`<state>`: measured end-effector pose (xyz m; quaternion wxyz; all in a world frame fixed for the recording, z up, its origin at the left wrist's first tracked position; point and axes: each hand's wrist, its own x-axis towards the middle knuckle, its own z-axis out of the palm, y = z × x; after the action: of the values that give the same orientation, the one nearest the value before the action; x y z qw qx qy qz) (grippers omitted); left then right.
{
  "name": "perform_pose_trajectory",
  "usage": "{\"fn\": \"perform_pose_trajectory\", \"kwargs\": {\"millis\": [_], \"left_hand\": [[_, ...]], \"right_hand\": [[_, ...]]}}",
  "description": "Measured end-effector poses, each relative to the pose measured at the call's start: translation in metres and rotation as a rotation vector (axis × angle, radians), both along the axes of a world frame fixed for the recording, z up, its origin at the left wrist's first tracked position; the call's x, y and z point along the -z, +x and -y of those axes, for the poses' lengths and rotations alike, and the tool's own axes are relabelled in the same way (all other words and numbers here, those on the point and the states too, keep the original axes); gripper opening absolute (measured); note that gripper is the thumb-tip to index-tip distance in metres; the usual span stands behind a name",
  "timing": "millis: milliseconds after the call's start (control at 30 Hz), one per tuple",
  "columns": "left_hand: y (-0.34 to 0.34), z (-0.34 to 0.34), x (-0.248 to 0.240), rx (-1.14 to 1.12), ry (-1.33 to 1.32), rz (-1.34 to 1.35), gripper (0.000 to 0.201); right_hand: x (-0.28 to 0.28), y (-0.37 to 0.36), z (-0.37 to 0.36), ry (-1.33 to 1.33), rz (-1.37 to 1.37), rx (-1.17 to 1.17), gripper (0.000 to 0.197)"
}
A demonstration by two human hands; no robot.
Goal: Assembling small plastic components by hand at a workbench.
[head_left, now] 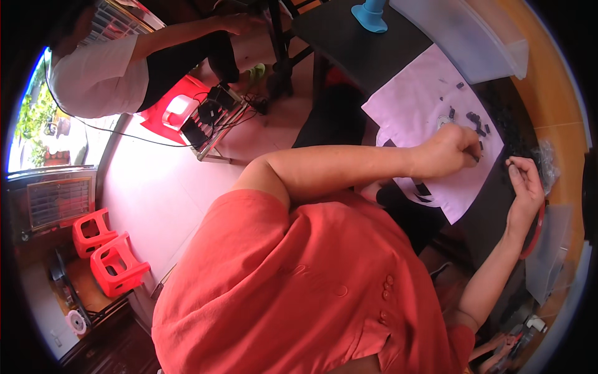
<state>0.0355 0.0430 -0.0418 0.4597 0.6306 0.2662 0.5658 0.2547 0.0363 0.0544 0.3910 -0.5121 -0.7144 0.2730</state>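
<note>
A pink plastic bag (411, 93) lies flat on the dark tabletop, its strap-like handles hanging toward me. Several small black pieces (476, 121) are scattered on it. Over the bag, my left hand (447, 151) has its fingers curled down and pressed together beside those pieces; whatever they grip is hidden. My right hand (526, 184) is just off the bag's right corner, thumb and fingertip pinched around something tiny and dark, too small to name. The two hands are apart. Under the left wrist, dark strips (422, 189) show near the bag's handles.
A heap of black bits (507, 124) lies right of the bag, with crumpled clear plastic (548, 165) beside it. Behind stand a translucent bin (464, 43) and a blue stand (370, 17). Another person (103, 78) sits at the left. Red stools (118, 265) stand on the floor.
</note>
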Motion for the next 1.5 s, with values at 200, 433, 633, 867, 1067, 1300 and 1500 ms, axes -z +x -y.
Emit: {"fn": "perform_pose_trajectory", "kwargs": {"millis": [200,433,633,867,1067,1300,1500], "left_hand": [[-0.004,-0.001,0.001,-0.01,-0.101,0.049,0.017],[-0.001,-0.008,0.004,0.028,-0.158,0.181,0.016],[-0.003,-0.009,0.005,0.093,-0.243,0.243,0.014],[-0.001,-0.007,-0.003,0.134,-0.369,0.319,0.011],[-0.013,-0.004,-0.007,0.153,-0.421,0.284,0.009],[-0.021,-0.009,-0.012,0.299,-0.551,0.437,0.011],[-0.02,-0.006,-0.019,0.272,-0.582,0.463,0.007]], "right_hand": [[0.017,-0.049,0.006,-0.066,-0.287,-0.202,0.012],[0.037,-0.065,0.006,-0.009,-0.275,-0.127,0.013],[0.048,-0.067,0.005,0.008,-0.313,-0.013,0.015],[0.052,-0.069,0.004,0.072,-0.311,0.05,0.015],[0.049,-0.079,0.002,0.064,-0.421,0.053,0.011],[0.045,-0.083,0.007,0.035,-0.512,0.066,0.015],[0.044,-0.088,0.005,0.034,-0.527,0.065,0.014]]}}
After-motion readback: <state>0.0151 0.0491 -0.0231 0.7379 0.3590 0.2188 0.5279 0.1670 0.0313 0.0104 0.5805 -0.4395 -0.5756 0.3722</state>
